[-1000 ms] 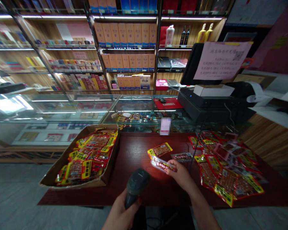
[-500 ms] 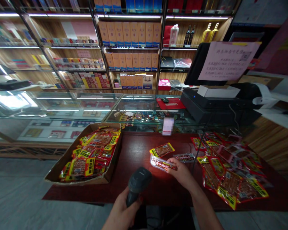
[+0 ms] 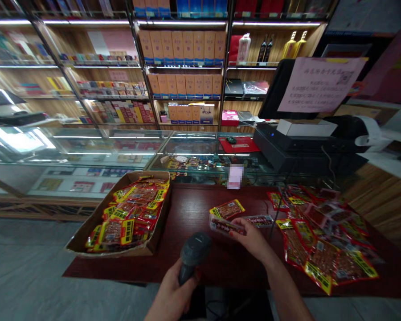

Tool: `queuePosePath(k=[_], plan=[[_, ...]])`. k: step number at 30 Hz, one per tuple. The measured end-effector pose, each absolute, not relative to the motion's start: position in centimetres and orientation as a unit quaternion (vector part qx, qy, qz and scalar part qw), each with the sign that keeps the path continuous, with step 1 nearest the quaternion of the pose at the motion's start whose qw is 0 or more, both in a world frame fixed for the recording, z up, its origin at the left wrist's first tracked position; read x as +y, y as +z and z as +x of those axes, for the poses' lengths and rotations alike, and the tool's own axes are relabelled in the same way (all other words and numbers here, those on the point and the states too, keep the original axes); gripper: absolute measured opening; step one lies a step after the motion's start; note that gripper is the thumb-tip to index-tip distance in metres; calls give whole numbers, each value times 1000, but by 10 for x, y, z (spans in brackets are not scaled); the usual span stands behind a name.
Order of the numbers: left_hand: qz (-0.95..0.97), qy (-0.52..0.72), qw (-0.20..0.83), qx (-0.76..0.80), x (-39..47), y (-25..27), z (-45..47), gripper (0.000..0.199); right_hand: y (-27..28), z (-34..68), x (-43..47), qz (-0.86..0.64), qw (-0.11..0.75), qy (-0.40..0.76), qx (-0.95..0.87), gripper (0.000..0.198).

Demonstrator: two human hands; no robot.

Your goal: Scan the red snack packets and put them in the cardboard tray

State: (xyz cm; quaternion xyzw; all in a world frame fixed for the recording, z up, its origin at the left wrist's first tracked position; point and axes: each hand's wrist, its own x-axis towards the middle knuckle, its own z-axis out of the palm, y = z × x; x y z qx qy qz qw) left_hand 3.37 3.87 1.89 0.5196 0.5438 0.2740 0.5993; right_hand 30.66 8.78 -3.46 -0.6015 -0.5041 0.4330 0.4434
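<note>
My left hand (image 3: 175,285) is wrapped round the handle of a dark grey barcode scanner (image 3: 196,249), whose head points away from me over the dark red wooden table (image 3: 187,207). My right hand (image 3: 249,238) grips the right end of a small clear snack packet (image 3: 220,225) with a dark label, lifted a little or resting at the table; I cannot tell which. Just behind it lies a red and yellow snack packet (image 3: 227,208). A similar clear packet (image 3: 260,221) lies to the right, partly behind my right hand.
A cardboard box (image 3: 153,244) full of red and yellow packets stands on the left. Loose packets (image 3: 321,254) are heaped on the right. Behind the table are a glass display counter (image 3: 137,158), a monitor (image 3: 276,91) with a paper sheet, and shelves of boxes and bottles.
The bright glow on the held packet and the table round it has gone; the packet now looks darker. Both hands keep nearly the same place, and the view has shifted slightly.
</note>
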Motion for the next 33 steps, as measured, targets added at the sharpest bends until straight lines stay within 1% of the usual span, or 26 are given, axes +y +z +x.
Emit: queuePosePath(k=[3, 6, 7, 9, 11, 12, 13, 15, 16, 17, 19, 21, 24, 27, 29, 31, 33], plan=[[515, 291, 585, 555, 38, 17, 29, 39, -22, 283, 118, -581, 453, 470, -487, 36], [515, 303, 571, 563, 35, 14, 24, 40, 8, 235, 167, -502, 477, 509, -512, 44], [514, 306, 570, 564, 34, 14, 23, 41, 19, 216, 183, -460, 488, 525, -523, 48], [506, 312, 569, 568, 32, 13, 21, 46, 36, 183, 209, -389, 476, 568, -547, 63], [496, 328, 562, 575, 29, 13, 19, 51, 43, 166, 222, -381, 458, 548, -587, 69], [491, 337, 557, 579, 29, 13, 18, 53, 42, 167, 223, -401, 443, 510, -619, 65], [488, 344, 552, 582, 28, 12, 17, 54, 37, 174, 221, -436, 412, 456, -657, 58], [487, 341, 552, 585, 29, 11, 14, 55, 21, 207, 213, -527, 310, 339, -715, 46], [487, 332, 557, 585, 29, 10, 13, 56, 12, 229, 208, -583, 237, 282, -724, 46], [489, 321, 562, 585, 30, 9, 13, 56, 3, 252, 203, -624, 193, 254, -714, 51], [499, 304, 568, 579, 32, 8, 14, 52, -11, 296, 194, -674, 136, 228, -690, 62], [512, 299, 569, 570, 33, 9, 16, 45, -21, 326, 188, -689, 99, 229, -680, 70], [524, 295, 569, 560, 34, 13, 23, 35, -24, 341, 181, -690, 65, 220, -686, 75], [525, 303, 568, 557, 33, 16, 29, 29, -22, 333, 174, -695, 61, 186, -692, 69], [519, 302, 577, 554, 33, 15, 31, 33, -23, 325, 166, -687, 83, 179, -699, 58], [517, 302, 582, 551, 32, 12, 30, 39, -27, 317, 156, -665, 152, 200, -703, 45], [527, 307, 576, 545, 31, 10, 28, 42, -35, 311, 144, -641, 246, 244, -685, 41]])
